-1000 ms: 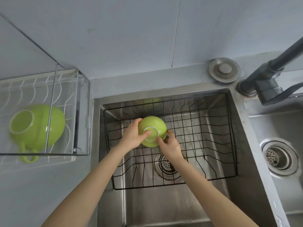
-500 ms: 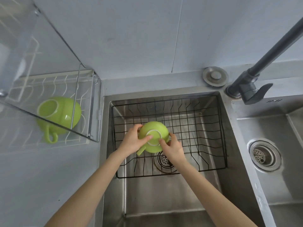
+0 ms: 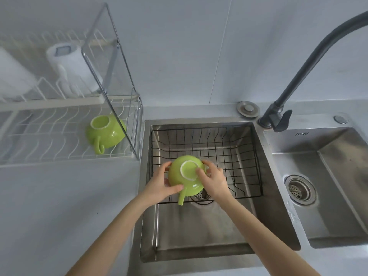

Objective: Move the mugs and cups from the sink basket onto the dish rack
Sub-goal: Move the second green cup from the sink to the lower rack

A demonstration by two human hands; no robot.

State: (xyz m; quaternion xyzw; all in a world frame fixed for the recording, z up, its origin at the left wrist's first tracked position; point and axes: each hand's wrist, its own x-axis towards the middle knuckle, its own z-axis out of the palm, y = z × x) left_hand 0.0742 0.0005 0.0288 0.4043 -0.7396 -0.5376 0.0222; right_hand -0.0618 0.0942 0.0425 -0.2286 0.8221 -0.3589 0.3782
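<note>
A green mug point(image 3: 184, 179) is held upside down above the front left of the black wire sink basket point(image 3: 247, 156), its pale base ring facing up and its handle pointing down toward me. My left hand point(image 3: 161, 185) grips its left side. My right hand point(image 3: 214, 179) grips its right side, with fingers on the base. A second green mug point(image 3: 106, 132) lies on the white wire dish rack point(image 3: 49, 136) to the left, handle toward me.
A clear panel in a metal frame point(image 3: 117, 80) stands at the rack's right end. White cups point(image 3: 69, 64) sit on the rack's upper tier. A dark faucet point(image 3: 294, 76) arches over the right. A second basin with a drain point(image 3: 299, 191) lies at the right.
Both hands have lifted the green mug up out of the basket and toward its front left. The view has tilted up, showing more of the rack.
</note>
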